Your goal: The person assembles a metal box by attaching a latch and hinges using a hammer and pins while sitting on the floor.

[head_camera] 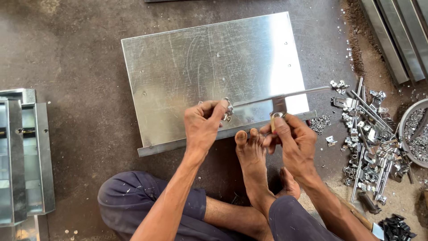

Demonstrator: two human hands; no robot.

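Note:
A shiny sheet-metal panel (209,67) lies flat on the dark floor in front of me. A long metal rod (303,93) with a latch fitting runs across its near right part. My left hand (203,127) pinches the rod's left end at a small bracket (228,109). My right hand (290,138) grips a tool with a wooden handle (273,124), its tip at a fitting (278,107) on the rod. My bare foot (250,151) presses on the panel's near lip.
A heap of metal rods, brackets and small fittings (370,138) lies on the floor at right, beside a round bowl of small parts (414,134). Long metal channels (394,35) lie top right. Stacked metal trays (22,156) sit at far left.

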